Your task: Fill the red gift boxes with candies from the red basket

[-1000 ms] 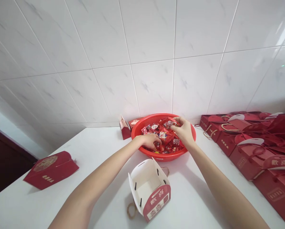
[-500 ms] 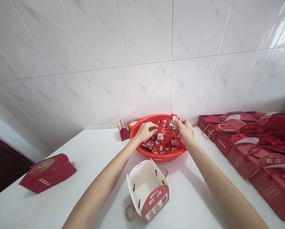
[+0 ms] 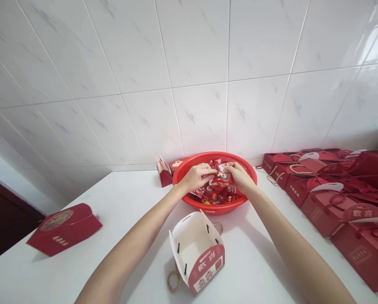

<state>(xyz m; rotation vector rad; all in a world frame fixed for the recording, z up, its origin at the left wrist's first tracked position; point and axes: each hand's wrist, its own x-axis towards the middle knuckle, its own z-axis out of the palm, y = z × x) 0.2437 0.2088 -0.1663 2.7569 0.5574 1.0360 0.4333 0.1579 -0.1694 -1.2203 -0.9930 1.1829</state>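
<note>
Red, the packet lies between my hands over the basket, pinched by my right hand. My left hand curls beside it, grip unclear. Before, the packet was farther right, apart from those left fingers.

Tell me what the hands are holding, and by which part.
The right hand holds a red packet by its upper right edge; whether the left hand grips anything cannot be told.

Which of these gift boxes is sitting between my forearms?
The open box with the white inside, nearer you than the red basket; the others are to the sides or by the wall.
</note>
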